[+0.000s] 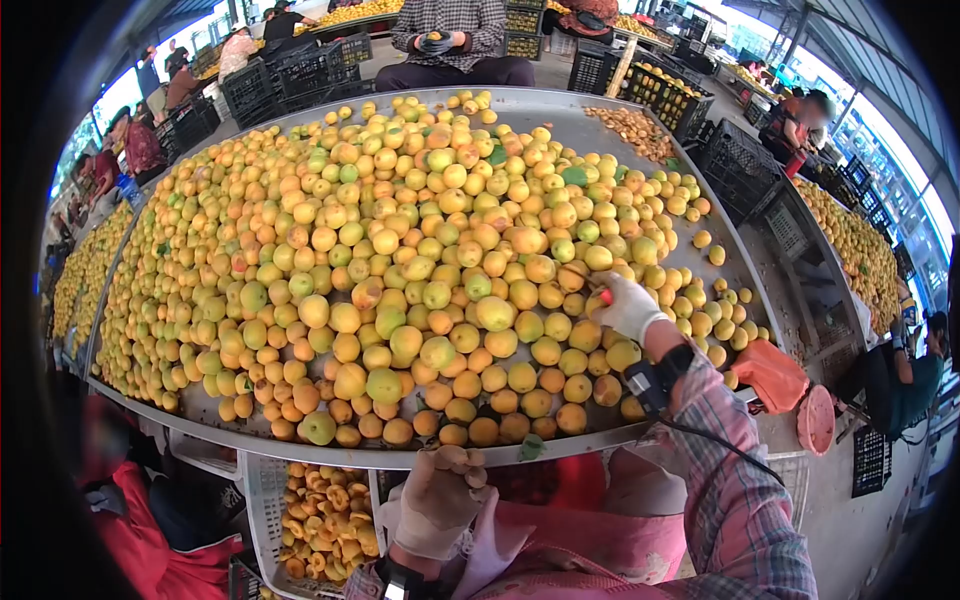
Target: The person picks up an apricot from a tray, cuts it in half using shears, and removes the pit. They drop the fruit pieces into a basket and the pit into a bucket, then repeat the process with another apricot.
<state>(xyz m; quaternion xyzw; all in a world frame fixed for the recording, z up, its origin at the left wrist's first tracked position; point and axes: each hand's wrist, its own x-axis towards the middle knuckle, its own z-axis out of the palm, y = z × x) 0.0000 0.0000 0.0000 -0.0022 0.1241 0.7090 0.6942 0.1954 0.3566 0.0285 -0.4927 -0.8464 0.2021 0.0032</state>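
Yellow-orange apricots [495, 313], some greenish, lie heaped over a wide metal-topped table [545, 105] in front of me. My right hand [632, 310], in a whitish glove, reaches over the right part of the heap. Its fingers are closed around a thin tool with a red handle [607, 296], whose narrow end points at the fruit. Near the table's front edge is my left hand [440, 505], in a stained glove. The fingers are bunched together, and I cannot make out what lies inside them.
Below the table edge, a white crate [262, 520] holds halved apricots [325, 525]. Brown pits [635, 133] lie at the far right corner. An orange-red bag [768, 375] and pink basket [816, 420] hang at the right. A person [450, 40] sits opposite; black crates [735, 170] stand beyond.
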